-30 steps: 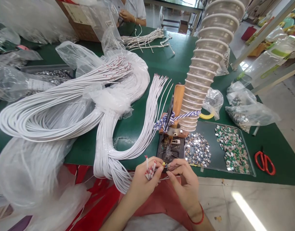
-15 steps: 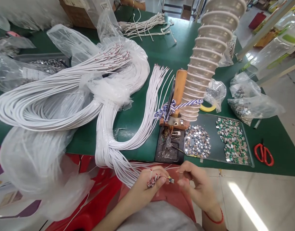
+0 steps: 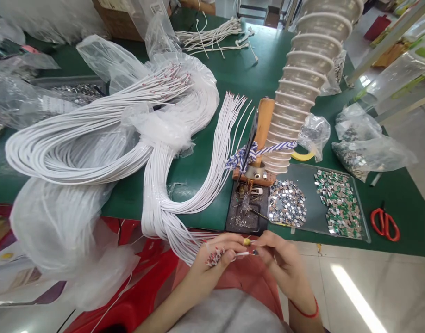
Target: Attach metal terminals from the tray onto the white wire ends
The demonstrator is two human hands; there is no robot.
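Note:
My left hand (image 3: pixel 212 261) is closed round a bunch of white cables with red-and-white wire ends (image 3: pixel 215 256). One white cable end (image 3: pixel 241 254) sticks out past its fingertips toward the right. A tiny yellow piece (image 3: pixel 246 242) sits between the fingertips of both hands. My right hand (image 3: pixel 282 261) is pinched, with a small dark and metallic connector (image 3: pixel 256 252) at its fingertips. The white cable bundle (image 3: pixel 164 217) runs from the table edge down to my left hand. Just beyond the hands is a black tray (image 3: pixel 245 217) with a wooden-handled tool (image 3: pixel 264 122).
A clear tray (image 3: pixel 311 199) holds silver connectors and green-and-silver ones. Red scissors (image 3: pixel 385 224) lie to its right. A ribbed hose (image 3: pixel 303 83) rises behind the black tray. Plastic bags (image 3: pixel 368 148) of parts and coiled cables (image 3: pixel 77 148) lie on the green table (image 3: pixel 261 74).
My right hand has closed in toward my left, and the fingertips now nearly meet. The yellow piece and the white cable end show between them. The whole view has shifted slightly.

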